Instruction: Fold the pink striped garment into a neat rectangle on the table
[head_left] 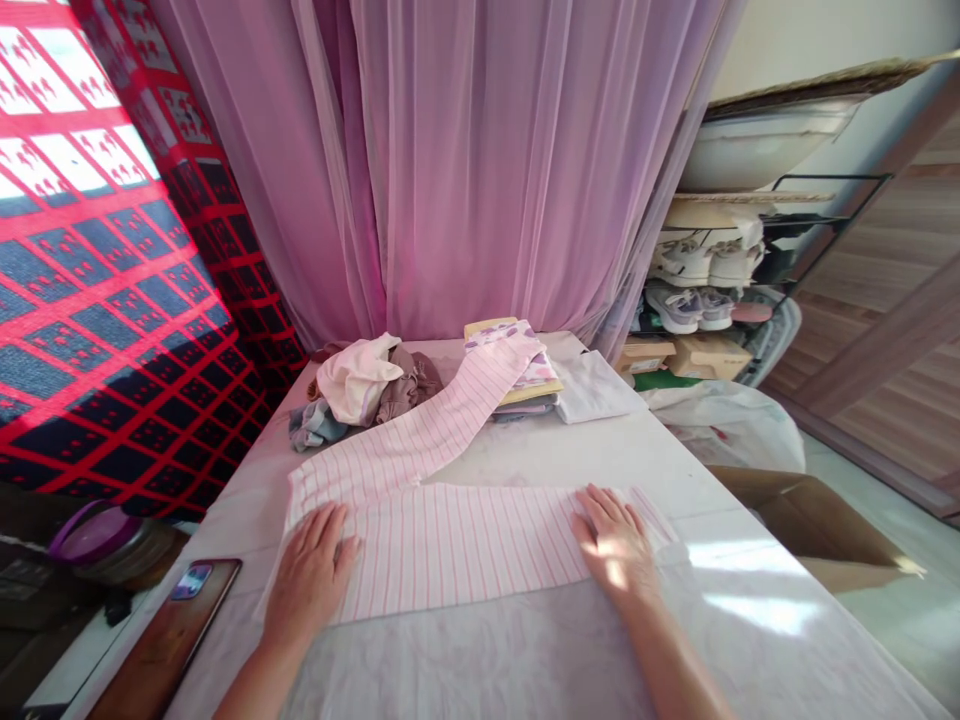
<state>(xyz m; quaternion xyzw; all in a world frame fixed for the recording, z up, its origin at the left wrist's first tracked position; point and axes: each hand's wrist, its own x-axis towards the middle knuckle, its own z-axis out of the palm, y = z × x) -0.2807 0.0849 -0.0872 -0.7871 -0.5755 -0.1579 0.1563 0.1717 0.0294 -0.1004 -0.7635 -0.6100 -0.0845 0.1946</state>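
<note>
Pinkish-purple sheer curtains (465, 170) hang behind the far edge of a white, cloth-covered surface (465, 670). On it lie pale trousers (472, 545) with thin pink stripes, one leg straight across, the other slanting away until its end rests on a folded stack of yellow and purple-patterned fabric (544, 372). From where I stand, both palms face down: the left hand (311, 570) at the waist end, the right hand (615, 545) near the straight leg's cuff, each grip loose, fingers extended over the cloth. White cloth shows between the legs, and a wider stretch runs toward the near side. A rumpled cream garment (356, 375) sits far left; a brown smartphone (165, 640) lies along the left edge. Beyond the right edge stands an open cardboard box (810, 520).
</note>
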